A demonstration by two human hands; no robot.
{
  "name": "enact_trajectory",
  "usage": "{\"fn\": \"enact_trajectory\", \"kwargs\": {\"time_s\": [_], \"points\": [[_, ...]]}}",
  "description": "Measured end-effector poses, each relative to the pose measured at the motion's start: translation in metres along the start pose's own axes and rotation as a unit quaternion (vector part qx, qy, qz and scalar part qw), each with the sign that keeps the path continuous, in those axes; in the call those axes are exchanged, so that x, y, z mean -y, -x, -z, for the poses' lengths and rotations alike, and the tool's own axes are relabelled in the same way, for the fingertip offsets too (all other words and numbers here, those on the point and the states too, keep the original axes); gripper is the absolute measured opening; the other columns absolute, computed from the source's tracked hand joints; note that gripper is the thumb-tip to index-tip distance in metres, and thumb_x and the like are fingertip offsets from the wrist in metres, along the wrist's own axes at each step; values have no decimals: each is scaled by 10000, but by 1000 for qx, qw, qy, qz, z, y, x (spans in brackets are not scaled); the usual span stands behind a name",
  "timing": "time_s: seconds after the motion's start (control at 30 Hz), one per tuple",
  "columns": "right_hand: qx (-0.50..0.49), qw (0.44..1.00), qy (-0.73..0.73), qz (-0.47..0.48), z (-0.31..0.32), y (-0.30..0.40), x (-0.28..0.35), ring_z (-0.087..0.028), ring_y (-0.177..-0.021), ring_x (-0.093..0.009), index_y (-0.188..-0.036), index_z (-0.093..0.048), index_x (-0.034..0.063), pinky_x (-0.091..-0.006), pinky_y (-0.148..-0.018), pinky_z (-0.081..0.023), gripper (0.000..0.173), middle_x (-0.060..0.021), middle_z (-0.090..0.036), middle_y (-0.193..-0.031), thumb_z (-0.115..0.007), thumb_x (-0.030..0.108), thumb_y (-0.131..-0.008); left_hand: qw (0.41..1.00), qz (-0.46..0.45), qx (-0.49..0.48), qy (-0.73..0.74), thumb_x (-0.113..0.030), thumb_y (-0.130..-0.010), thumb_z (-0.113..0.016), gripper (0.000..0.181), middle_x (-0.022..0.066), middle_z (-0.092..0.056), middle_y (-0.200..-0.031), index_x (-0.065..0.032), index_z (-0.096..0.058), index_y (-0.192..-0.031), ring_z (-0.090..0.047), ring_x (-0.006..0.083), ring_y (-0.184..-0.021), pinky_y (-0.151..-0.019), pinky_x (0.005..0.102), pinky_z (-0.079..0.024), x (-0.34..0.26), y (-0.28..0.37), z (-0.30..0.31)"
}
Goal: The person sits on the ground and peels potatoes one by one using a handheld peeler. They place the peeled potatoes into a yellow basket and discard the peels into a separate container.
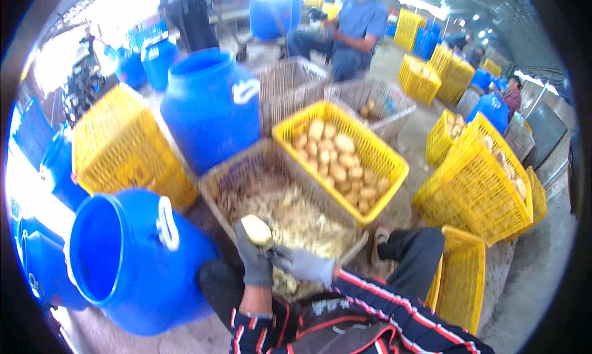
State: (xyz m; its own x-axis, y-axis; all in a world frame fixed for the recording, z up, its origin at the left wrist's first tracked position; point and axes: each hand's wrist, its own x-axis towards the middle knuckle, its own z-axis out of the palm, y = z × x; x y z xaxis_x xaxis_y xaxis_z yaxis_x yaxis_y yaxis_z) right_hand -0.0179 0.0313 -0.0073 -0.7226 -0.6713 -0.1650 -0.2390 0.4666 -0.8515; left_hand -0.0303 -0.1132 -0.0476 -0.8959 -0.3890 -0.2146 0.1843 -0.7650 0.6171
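My left hand (254, 257), in a grey glove, is closed on a peeled potato (257, 230), pale yellow with some darker skin at its lower end. Just right of it, my right hand (300, 263), also gloved, meets the potato's lower end with its fingers bent; whether it grips a tool is hidden. Both hands are over the near part of a brown plastic crate (217, 201) holding peelings (296, 210). Beyond them, a yellow crate (402, 169) full of potatoes (337, 159) rests against the brown crate's far right side.
Open blue plastic barrels (157, 261) (208, 104) stand at the left, by a tilted yellow crate (134, 146). Grey crates (296, 76) stand ahead. Yellow crates (467, 192) are stacked at the right. A seated person in a blue shirt (363, 18) is beyond, others farther off.
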Motion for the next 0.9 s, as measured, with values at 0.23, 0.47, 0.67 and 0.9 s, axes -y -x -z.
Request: {"fn": "enact_trajectory", "kwargs": {"time_s": [0.23,0.47,0.67,0.9], "points": [[-45,977,-19,-208,22,33,-71,-589,-719,-166,-1227,-554,36,-322,-596,-486,455,-87,-638,-832,-564,335,-884,982,90,115,121,-258,-871,-623,325,116,-643,-1010,-42,-588,-1111,-643,282,-888,-851,451,-530,-37,19,-46],[-212,974,15,79,31,12,6,-638,-843,-392,-1211,-551,49,-418,-756,-515,431,-192,-644,-999,-638,246,-838,981,105,63,150,-296,-866,-643,261,91,-643,-889,-52,-596,-946,-650,241,-836,-769,358,-567,-53,-10,-40],[-310,922,197,125,12,-13,33,-638,-713,-380,-1390,-349,68,-429,-582,-511,625,-207,-624,-971,-600,273,-856,981,106,40,156,-360,-888,-613,273,84,-639,-794,-88,-585,-893,-654,226,-720,-649,359,-569,-27,-23,-32],[-270,959,81,-15,-43,-18,21,-633,-794,-389,-1358,-387,7,-427,-654,-508,523,-259,-616,-980,-547,164,-886,996,56,-4,66,-406,-917,-558,348,87,-634,-787,-59,-570,-923,-650,229,-717,-683,355,-576,-25,-26,-19]]}}
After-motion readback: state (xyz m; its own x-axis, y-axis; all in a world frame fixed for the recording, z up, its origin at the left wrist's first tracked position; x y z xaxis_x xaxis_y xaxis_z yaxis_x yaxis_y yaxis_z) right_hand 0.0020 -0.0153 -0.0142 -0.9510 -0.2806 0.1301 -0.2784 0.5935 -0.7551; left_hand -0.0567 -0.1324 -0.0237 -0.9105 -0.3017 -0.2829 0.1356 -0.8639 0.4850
